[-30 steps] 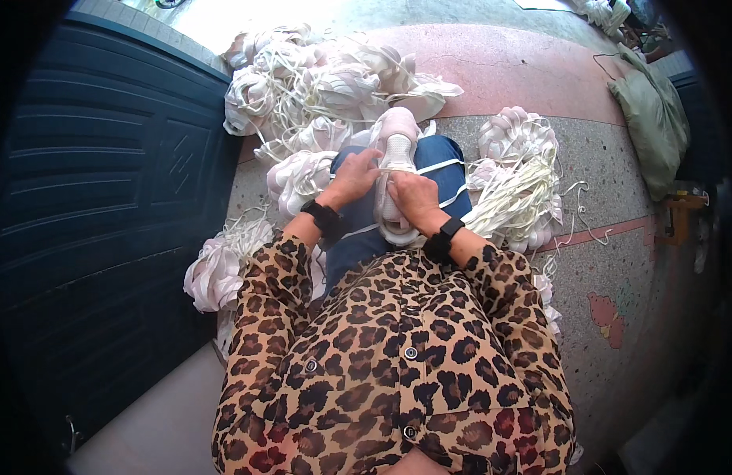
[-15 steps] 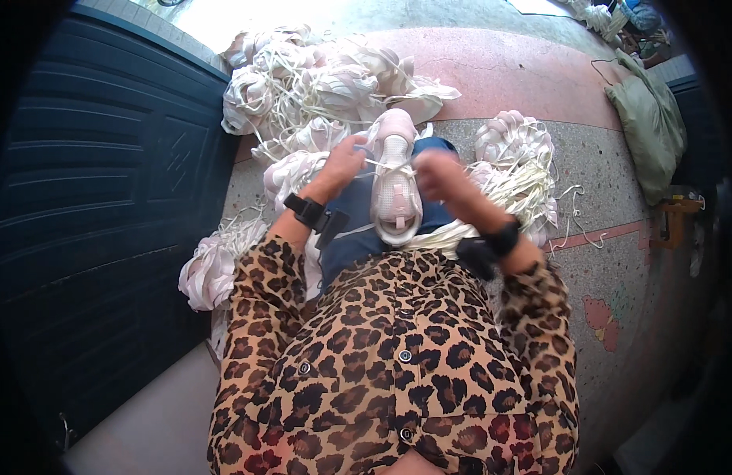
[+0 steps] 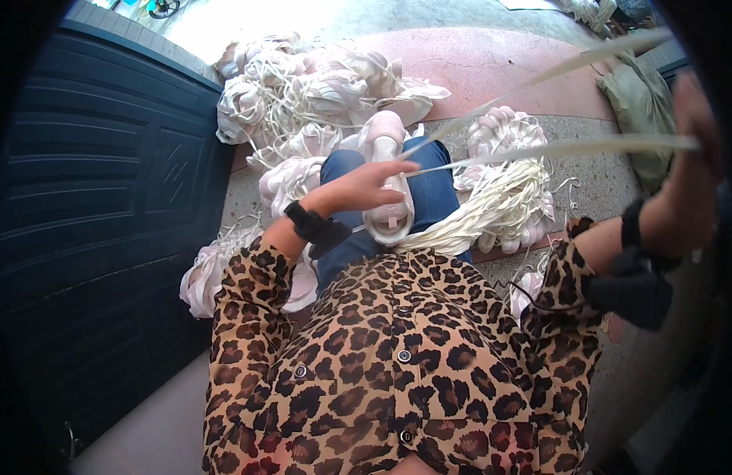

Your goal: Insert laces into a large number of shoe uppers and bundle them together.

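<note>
A pale pink shoe (image 3: 386, 150) lies on my lap, sole toward me, toe pointing away. My left hand (image 3: 364, 186) rests on top of it, fingers spread over its lacing. My right hand (image 3: 693, 166) is raised far out to the right, blurred, gripping a white lace (image 3: 540, 79) whose two strands run taut from the shoe up to it. I wear a leopard-print shirt and black wristbands.
A heap of pale pink shoes with loose laces (image 3: 318, 87) lies ahead on the floor. A bundle of white laces (image 3: 500, 210) sits right of my knee, more pink shoes (image 3: 204, 273) at my left. A dark ribbed panel (image 3: 97, 198) stands on the left; a green sack (image 3: 639, 99) far right.
My right hand has left the shoe and swung far out to the right, drawing the lace taut. The left hand stays on the shoe.
</note>
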Demonstrator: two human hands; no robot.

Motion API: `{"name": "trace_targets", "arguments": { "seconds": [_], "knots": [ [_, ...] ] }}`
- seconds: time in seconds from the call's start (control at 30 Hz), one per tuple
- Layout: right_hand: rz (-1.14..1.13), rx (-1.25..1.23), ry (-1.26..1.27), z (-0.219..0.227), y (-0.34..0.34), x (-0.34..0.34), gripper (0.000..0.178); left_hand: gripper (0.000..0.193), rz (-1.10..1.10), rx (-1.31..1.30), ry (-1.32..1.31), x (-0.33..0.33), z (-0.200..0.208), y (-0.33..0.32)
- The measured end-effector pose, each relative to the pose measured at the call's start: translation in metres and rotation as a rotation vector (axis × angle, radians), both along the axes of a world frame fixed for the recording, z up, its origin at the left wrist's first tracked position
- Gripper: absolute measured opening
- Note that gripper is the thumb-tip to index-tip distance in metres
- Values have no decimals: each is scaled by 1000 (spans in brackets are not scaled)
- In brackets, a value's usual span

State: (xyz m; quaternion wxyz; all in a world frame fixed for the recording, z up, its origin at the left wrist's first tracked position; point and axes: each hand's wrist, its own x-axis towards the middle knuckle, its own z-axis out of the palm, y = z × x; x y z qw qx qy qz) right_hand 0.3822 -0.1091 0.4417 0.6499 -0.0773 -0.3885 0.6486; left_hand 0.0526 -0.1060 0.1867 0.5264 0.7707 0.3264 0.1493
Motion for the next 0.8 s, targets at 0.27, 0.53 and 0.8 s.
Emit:
{"name": "trace_targets", "arguments": {
  "seconds": [0.27, 0.53, 0.8],
  "knots": [
    [-246, -77, -217, -53, 44, 69, 16, 26, 356, -354, -357, -88, 64, 18],
    [-49, -247, 7, -186, -13, 294, 25, 25, 707, -519, -846, -233, 68, 32],
    [-238, -652, -1051, -309, -34, 50, 25, 24, 1113, -395, -796, -388, 64, 61]
  ]
}}
